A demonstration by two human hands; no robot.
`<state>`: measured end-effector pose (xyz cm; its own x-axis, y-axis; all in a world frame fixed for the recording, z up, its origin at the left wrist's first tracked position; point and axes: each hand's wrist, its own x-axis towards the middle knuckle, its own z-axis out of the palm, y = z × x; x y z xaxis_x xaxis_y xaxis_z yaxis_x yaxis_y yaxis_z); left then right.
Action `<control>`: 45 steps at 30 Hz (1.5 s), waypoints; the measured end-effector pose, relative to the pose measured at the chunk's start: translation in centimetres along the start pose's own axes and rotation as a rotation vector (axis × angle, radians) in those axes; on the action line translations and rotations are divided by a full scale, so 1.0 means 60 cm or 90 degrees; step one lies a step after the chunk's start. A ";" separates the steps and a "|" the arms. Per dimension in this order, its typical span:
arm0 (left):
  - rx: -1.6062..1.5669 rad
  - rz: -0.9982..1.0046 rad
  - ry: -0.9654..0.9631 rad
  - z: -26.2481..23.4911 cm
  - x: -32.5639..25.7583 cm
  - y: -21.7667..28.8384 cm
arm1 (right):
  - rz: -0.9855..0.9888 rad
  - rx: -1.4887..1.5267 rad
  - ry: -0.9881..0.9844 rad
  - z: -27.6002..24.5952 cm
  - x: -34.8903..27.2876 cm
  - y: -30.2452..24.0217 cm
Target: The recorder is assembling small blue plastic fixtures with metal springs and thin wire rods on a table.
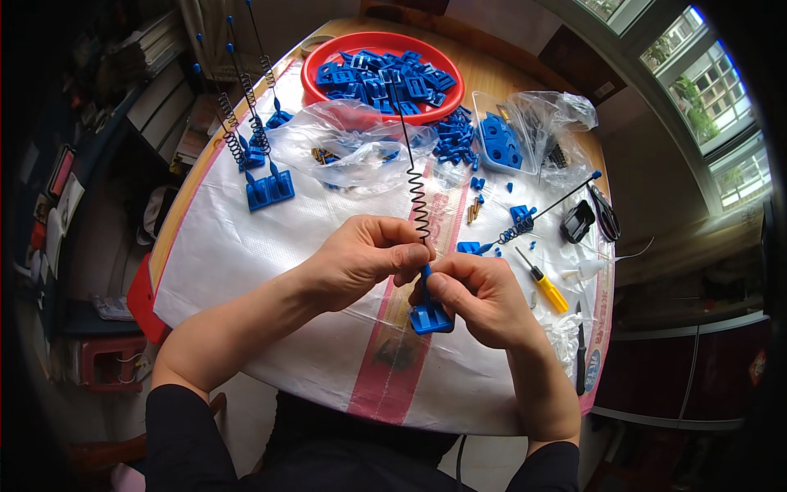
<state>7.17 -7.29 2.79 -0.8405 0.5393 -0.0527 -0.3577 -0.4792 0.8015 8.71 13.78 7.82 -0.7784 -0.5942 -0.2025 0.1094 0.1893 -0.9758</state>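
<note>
In front of me stands a black coiled spring rod (419, 201), upright, its lower end meeting the stem of a blue plastic base (431, 320). My left hand (365, 256) pinches the bottom of the spring between thumb and fingers. Just below and to the right, my right hand (485, 299) is closed around the blue stem; the fingers partly hide the joint. The base hangs under my right hand, above the white woven sheet (320, 336). A similar spring rod (515, 230) with a blue tip lies to the right.
A red basin (308, 86) of blue parts stands at the back. Several upright spring rods on blue bases (270, 190) stand at left. Clear plastic bags (361, 143), a clear tub (529, 164), brass pieces (474, 211), a yellow-handled screwdriver (553, 294) and a black knife (581, 361) lie around.
</note>
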 end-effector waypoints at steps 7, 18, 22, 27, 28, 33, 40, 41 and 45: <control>-0.008 -0.004 -0.003 0.002 0.000 0.001 | -0.017 0.022 -0.014 -0.004 -0.001 0.001; -0.005 -0.001 -0.013 0.001 0.000 0.000 | -0.026 0.068 -0.041 -0.004 0.001 0.013; -0.014 0.005 -0.029 -0.005 0.000 -0.006 | -0.034 0.069 -0.047 -0.005 0.002 0.016; -0.024 0.014 -0.046 -0.007 0.001 -0.007 | -0.026 0.060 -0.052 -0.010 0.000 0.016; -0.028 0.014 -0.049 -0.007 0.002 -0.008 | -0.027 0.060 -0.049 -0.009 0.000 0.016; -0.026 0.014 -0.053 -0.007 0.002 -0.008 | -0.041 0.053 -0.033 -0.004 0.001 0.014; -0.024 0.017 -0.055 -0.005 0.001 -0.006 | 0.006 0.046 -0.047 -0.007 -0.002 0.001; -0.024 0.018 -0.056 -0.005 0.001 -0.006 | 0.006 0.048 -0.048 -0.007 -0.002 0.000; -0.020 0.016 -0.052 -0.004 0.000 -0.003 | 0.002 0.047 -0.045 -0.006 -0.001 0.000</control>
<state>7.15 -7.39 2.49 -0.8134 0.5815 0.0170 -0.3513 -0.5142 0.7824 8.54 14.12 7.89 -0.7332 -0.6474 -0.2080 0.1589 0.1343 -0.9781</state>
